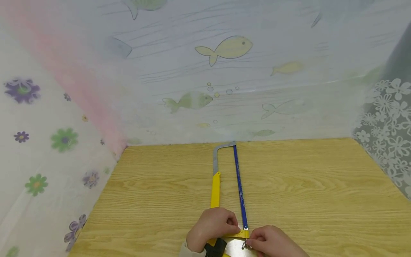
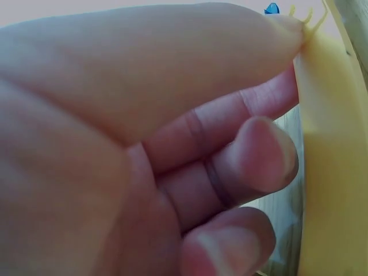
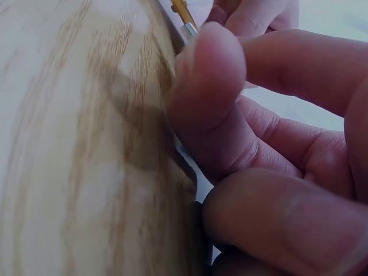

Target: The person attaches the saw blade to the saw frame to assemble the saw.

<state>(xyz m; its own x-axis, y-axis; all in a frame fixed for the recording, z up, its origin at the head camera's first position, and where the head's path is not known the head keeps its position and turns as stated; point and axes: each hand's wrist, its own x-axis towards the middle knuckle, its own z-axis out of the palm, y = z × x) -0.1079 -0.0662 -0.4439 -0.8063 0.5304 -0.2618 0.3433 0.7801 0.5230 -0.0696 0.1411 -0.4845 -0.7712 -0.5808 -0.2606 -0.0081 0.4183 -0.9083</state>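
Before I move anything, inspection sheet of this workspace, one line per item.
Surface: wood-grain tabletop.
Job's things: hacksaw, far tip near the tabletop's back edge; blue blade, near end at the yellow bracket; small metal part beside it.
Clutter: nothing seen.
Grips: left grip holds the yellow bracket; right grip pinches the small metal part.
Cables: nothing seen.
Surroundings: fish-print sheet behind, flower-print sheet left, white-flowered panel right.

On the table [image 1: 154, 192], hacksaw frame [image 1: 215, 191] left of its blade [image 1: 239, 185], backdrop [image 1: 237, 78] behind.
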